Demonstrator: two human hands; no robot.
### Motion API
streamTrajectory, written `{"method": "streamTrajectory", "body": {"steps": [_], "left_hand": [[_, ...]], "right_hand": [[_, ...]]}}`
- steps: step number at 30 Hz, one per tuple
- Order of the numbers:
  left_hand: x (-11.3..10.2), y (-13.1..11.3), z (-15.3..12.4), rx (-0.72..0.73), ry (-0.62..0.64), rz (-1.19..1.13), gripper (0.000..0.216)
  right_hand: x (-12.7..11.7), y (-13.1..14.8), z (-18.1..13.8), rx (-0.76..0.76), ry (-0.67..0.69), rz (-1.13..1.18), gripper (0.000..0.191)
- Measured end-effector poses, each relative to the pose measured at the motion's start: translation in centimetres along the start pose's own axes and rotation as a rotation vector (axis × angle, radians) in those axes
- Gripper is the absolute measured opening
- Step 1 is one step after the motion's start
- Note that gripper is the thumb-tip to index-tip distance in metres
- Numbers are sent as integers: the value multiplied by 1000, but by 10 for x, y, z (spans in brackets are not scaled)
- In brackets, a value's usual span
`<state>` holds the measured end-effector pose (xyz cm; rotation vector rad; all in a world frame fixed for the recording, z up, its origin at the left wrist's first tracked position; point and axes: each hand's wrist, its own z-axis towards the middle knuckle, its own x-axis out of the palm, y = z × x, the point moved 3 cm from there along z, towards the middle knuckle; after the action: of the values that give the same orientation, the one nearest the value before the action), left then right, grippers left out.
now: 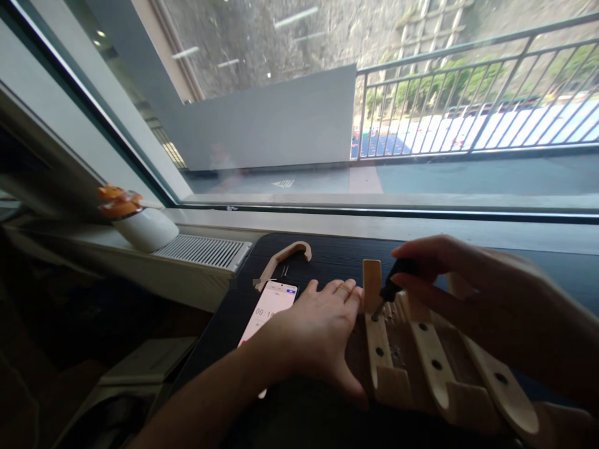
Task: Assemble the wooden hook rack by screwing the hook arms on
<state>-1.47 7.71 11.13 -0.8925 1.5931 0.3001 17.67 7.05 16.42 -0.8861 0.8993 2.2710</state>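
My right hand (pixel 449 274) grips a screwdriver (pixel 397 277) by its black handle. The shaft slants down, its tip at a dark hole near the upper end of the leftmost pale strip on a wooden rack (pixel 429 355). Several pale strips with dark holes and upturned end blocks run across the rack's brown base. My left hand (pixel 325 318) lies palm down with fingers stretched and thumb apart, against the rack's left side. Its wrist partly covers a phone (pixel 276 299) with a timer on its screen. Small metal pieces (pixel 397 357), perhaps screws, lie between the strips.
The rack and phone are on a dark table (pixel 332 255). A curved wooden hook (pixel 292 249) and two thin metal pins (pixel 285 271) lie beyond the phone. To the left, a white pot with an orange top (pixel 145 227) stands by a vent grille (pixel 206 251). A window rises behind.
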Motion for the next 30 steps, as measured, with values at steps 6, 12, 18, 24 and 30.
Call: {"method": "streamTrajectory", "body": {"steps": [6,12,18,24,30], "left_hand": [[-6,34,23,-17,-48,-39,128],[-3,43,23,11,-83,-81,123],[-2,44,22,15,-108,-136,123],[-2,43,23,15,-88,-114,126],[0,45,23,11,-94,-130,127]], "right_hand": [[15,-18,40,58,-31,-17,19],[20,-25,38,50,-23,51,28],[19,-23,34,8,-55,23,35],[22,-24,35,6,-78,15,34],[21,-29,31,79,-109,44,30]]}}
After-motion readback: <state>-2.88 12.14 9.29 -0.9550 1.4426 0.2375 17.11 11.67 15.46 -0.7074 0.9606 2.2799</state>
